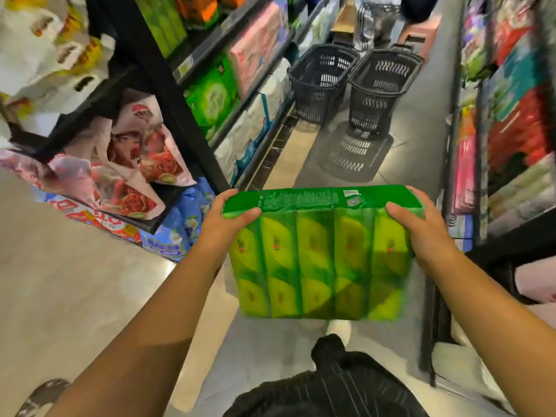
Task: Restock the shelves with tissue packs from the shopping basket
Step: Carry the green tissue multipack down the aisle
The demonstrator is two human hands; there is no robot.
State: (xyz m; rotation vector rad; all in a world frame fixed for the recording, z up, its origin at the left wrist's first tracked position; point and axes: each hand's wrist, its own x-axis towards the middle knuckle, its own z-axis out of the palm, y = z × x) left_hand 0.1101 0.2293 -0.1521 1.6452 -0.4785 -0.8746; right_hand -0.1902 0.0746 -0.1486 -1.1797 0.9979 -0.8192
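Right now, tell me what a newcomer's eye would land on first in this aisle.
The bright green tissue multipack dominates the centre of the view, gripped at its two ends by the left hand and the right hand. Beyond it, two dark plastic shopping baskets stand side by side on the aisle floor, the left basket and the right basket.
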